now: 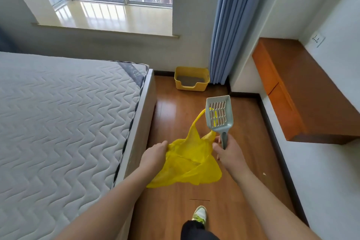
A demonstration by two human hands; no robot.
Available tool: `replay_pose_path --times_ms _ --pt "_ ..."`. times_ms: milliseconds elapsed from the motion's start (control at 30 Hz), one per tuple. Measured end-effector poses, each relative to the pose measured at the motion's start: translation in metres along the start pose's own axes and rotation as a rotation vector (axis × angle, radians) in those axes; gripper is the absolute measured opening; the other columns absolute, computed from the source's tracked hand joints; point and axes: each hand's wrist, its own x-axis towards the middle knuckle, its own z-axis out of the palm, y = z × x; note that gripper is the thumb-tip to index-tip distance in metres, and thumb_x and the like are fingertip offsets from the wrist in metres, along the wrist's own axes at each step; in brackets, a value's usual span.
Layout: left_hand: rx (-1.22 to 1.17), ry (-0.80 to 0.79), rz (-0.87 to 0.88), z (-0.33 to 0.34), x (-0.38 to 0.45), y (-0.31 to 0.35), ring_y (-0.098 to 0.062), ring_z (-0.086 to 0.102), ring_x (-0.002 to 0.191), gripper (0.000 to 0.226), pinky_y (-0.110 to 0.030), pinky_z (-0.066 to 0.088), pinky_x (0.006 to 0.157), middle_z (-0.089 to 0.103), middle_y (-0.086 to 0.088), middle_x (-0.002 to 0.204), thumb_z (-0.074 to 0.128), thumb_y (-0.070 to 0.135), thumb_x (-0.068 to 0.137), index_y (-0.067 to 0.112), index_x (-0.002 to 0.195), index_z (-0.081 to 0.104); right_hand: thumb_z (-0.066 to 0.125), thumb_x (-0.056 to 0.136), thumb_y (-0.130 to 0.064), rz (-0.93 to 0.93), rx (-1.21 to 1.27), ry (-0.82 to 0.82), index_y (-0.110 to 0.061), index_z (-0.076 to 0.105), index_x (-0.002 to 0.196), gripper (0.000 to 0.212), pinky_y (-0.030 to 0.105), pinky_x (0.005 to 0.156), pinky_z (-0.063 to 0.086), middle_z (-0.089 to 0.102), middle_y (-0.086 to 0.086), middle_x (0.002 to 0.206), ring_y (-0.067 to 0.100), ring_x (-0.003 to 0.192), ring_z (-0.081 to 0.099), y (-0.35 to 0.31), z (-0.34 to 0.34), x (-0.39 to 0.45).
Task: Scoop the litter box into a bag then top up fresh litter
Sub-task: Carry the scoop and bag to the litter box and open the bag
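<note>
A yellow litter box (191, 81) with grey litter inside stands on the wooden floor in the far corner, below the blue curtain. A yellow plastic bag (190, 159) hangs between my hands above the floor. My left hand (154, 155) pinches the bag's left edge. My right hand (227, 151) grips the handle of a pale blue slotted litter scoop (219, 114), which points up and away, and its fingers also hold the bag's right edge. One bag handle loops up behind the scoop.
A bed with a grey quilted mattress (64, 115) fills the left side. An orange wooden wall shelf (296, 88) juts out at the right. A narrow strip of wooden floor (175, 107) runs between them to the box. My shoe (199, 214) is below.
</note>
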Motion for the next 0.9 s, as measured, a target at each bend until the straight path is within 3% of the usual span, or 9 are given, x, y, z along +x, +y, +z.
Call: replay_pose_path --times_ms 133,233,300,367,500,600,733,900 --pt "-0.075 0.011 -0.034 -0.015 0.047 0.026 -0.025 0.059 0.075 0.016 -0.043 0.053 0.065 0.06 -0.005 0.085 0.034 0.015 0.101 0.018 0.097 0.049 0.07 0.086 -0.019 -0.005 -0.051 0.096 -0.019 0.051 0.093 0.02 0.022 0.062 0.041 0.048 -0.011 0.073 0.004 0.065 0.049 0.011 -0.02 0.055" --pt "-0.121 0.029 -0.038 -0.03 0.078 0.045 -0.023 0.056 0.07 0.027 -0.037 0.048 0.058 0.056 -0.002 0.076 0.035 0.032 0.103 0.017 0.086 0.05 0.077 0.079 -0.028 -0.065 -0.157 0.145 -0.011 0.05 0.115 0.048 0.013 0.07 0.039 0.05 -0.007 0.095 0.006 0.082 0.051 0.015 -0.041 0.091" --pt "-0.142 0.045 -0.039 -0.039 0.098 0.056 -0.024 0.056 0.069 0.032 -0.036 0.046 0.058 0.055 -0.001 0.074 0.036 0.037 0.103 0.016 0.083 0.05 0.079 0.075 -0.033 -0.125 -0.211 0.1 -0.012 0.045 0.127 0.065 0.021 0.082 0.044 0.048 -0.001 0.117 0.013 0.1 0.052 0.02 -0.052 0.113" --pt "-0.135 0.049 -0.031 -0.047 0.115 0.064 -0.024 0.057 0.07 0.033 -0.038 0.049 0.06 0.056 -0.001 0.074 0.037 0.037 0.103 0.016 0.081 0.051 0.08 0.074 -0.036 -0.162 -0.238 0.083 -0.016 0.043 0.131 0.071 0.029 0.087 0.047 0.047 0.0 0.125 0.015 0.109 0.051 0.021 -0.059 0.131" --pt "-0.147 0.05 0.001 -0.064 0.144 0.078 -0.02 0.053 0.067 0.032 -0.033 0.04 0.055 0.051 0.003 0.069 0.04 0.034 0.102 0.019 0.075 0.048 0.081 0.072 -0.035 -0.155 -0.236 0.043 -0.013 0.046 0.128 0.07 0.018 0.084 0.044 0.054 0.0 0.119 0.018 0.107 0.054 0.013 -0.053 0.163" --pt "-0.188 0.019 0.071 -0.076 0.166 0.082 -0.021 0.059 0.072 0.03 -0.039 0.051 0.063 0.062 -0.002 0.078 0.043 0.033 0.102 0.013 0.085 0.058 0.079 0.075 -0.031 -0.087 -0.321 -0.078 -0.012 0.045 0.13 0.067 0.026 0.088 0.045 0.055 0.003 0.126 0.019 0.113 0.054 0.008 -0.037 0.189" --pt "-0.204 0.033 0.144 -0.091 0.204 0.073 -0.02 0.06 0.072 0.029 -0.036 0.05 0.063 0.063 0.0 0.078 0.045 0.036 0.101 0.015 0.089 0.061 0.074 0.081 -0.03 0.121 -0.544 -0.06 -0.016 0.054 0.102 0.033 0.03 0.074 0.046 0.064 0.002 0.107 0.023 0.097 0.062 0.002 -0.031 0.234" --pt "-0.046 0.025 0.159 -0.111 0.269 0.046 -0.02 0.056 0.075 0.032 -0.032 0.043 0.06 0.056 0.004 0.077 0.062 0.055 0.087 0.025 0.093 0.055 0.064 0.087 -0.025 0.181 -0.617 -0.039 -0.016 0.048 0.087 0.019 0.03 0.065 0.042 0.062 0.004 0.093 0.023 0.084 0.058 -0.006 -0.023 0.292"
